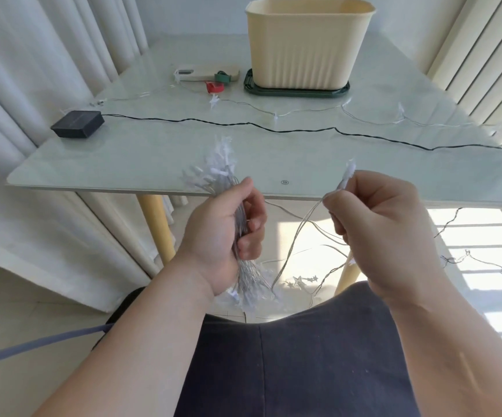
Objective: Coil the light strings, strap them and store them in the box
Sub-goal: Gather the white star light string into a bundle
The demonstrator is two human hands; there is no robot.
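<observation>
— By the desk's left edge, what's there?
— I see a black battery box (77, 124). Its dark cord (243, 124) runs across the desk (141, 158) to the right edge. Toward the far edge lie a pale flat device (197, 74), a green strap (223, 77) on it and a red strap (214, 87) just beside.
— The box?
— The cream box (309, 43) stands right of them on a green tray (296, 93). The cord and a clear strand (364, 117) lie between it and the hands.
— The hands?
— They're at the near edge. The left hand (225, 233) clenches the coiled light string bundle (219, 173); the right hand (379, 218) pinches one star light (347, 173).
</observation>
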